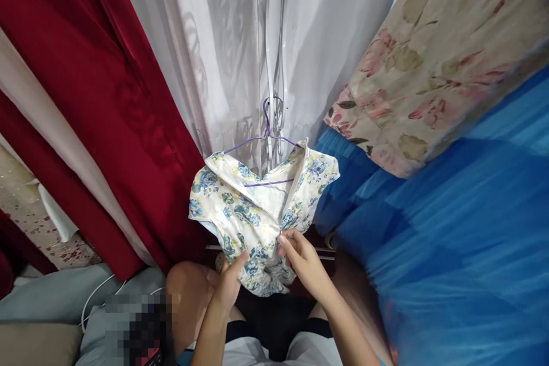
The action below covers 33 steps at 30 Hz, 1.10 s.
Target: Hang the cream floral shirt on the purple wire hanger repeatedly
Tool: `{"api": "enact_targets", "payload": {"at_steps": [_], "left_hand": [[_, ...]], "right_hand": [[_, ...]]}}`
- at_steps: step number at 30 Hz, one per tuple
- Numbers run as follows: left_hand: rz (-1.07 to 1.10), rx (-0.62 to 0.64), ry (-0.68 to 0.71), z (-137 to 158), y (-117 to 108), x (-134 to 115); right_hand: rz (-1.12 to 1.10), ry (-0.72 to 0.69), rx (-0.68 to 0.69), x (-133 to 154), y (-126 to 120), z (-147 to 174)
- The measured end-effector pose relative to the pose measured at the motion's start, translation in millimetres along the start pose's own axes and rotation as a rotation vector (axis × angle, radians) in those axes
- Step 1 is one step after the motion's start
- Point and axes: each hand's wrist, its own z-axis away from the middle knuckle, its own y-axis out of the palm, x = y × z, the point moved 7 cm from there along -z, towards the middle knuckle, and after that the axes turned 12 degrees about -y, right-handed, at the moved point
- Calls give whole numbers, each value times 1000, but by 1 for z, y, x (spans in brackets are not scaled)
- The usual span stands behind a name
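Note:
A white floral dress [240, 206] with blue and yellow-green flowers hangs in front of me on a thin purple hanger [266, 120]. Its V-shaped neckline lies open above the front closure, and the lower part is bunched and foreshortened. My left hand [230, 283] grips the dress at its lower left side, thumb on top and the other fingers hidden behind the cloth. At the bottom of the neckline my right hand [302, 257] pinches the front edge between thumb and fingers. Whether a zip pull or a button is in that pinch, I cannot make out.
White curtains [223, 40] with hanging straps [270, 40] are behind the hanger. Red cloth [115, 97] hangs at left, flowered cloth [403, 80] and blue tulle [450, 229] at right. Grey cushions [55, 294] with a white cable [88, 303] lie at lower left.

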Motion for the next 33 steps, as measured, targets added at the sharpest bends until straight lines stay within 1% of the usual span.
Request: {"api": "enact_targets", "payload": {"at_steps": [2, 4, 6, 9, 12, 13, 14, 15, 16, 17, 18, 19, 20, 21, 22, 23, 24, 26, 28, 31, 33], "left_hand": [[-171, 0, 10, -3, 1, 2], [-260, -13, 55, -4, 0, 0], [-293, -49, 99, -5, -3, -2], [-316, -78, 117, -6, -8, -4], [-345, -59, 116, -9, -4, -4], [-352, -76, 138, -10, -3, -4], [-356, -122, 188, -9, -3, -6], [-355, -202, 274, -7, -5, -10], [-363, -310, 398, -1, -8, -16], [-394, -422, 552, 8, -9, -22], [-458, -506, 712, 18, -7, -26], [-556, -545, 851, 27, 0, -28], [-679, -531, 946, 33, 10, -27], [-803, -468, 981, 34, 21, -22], [-901, -371, 956, 31, 32, -15], [-958, -267, 889, 26, 41, -7], [-976, -179, 807, 21, 48, 0], [-955, -75, 687, 12, 59, 11], [-947, -49, 666, 7, 67, 15], [-972, -23, 708, 4, 75, 12], [-975, 7, 711, 4, 77, 9]], "right_hand": [[94, -68, -9, 13, 3, -16], [103, -103, -5, 20, 5, -25], [40, -95, 15, 21, 7, -27], [-41, -80, 40, 22, 11, -24], [-92, -99, 8, 23, 13, -20], [-106, -99, -23, 22, 12, -19], [-117, -95, -60, 19, 11, -18], [-122, -87, -95, 16, 10, -16], [-124, -77, -121, 13, 8, -14], [-125, -67, -133, 10, 7, -11], [-127, -56, -129, 7, 7, -8], [-131, -46, -113, 5, 7, -5], [-137, -37, -91, 4, 7, -2], [-145, -28, -68, 4, 8, 1], [-152, -21, -48, 6, 9, 4], [-159, -18, -34, 8, 9, 6], [-168, -16, -26, 10, 10, 7], [-196, -14, -24, 14, 11, 8], [-223, -5, -44, 15, 10, 7], [-250, 30, -106, 7, 6, 7], [-279, 59, -122, 0, 5, 8]]}}
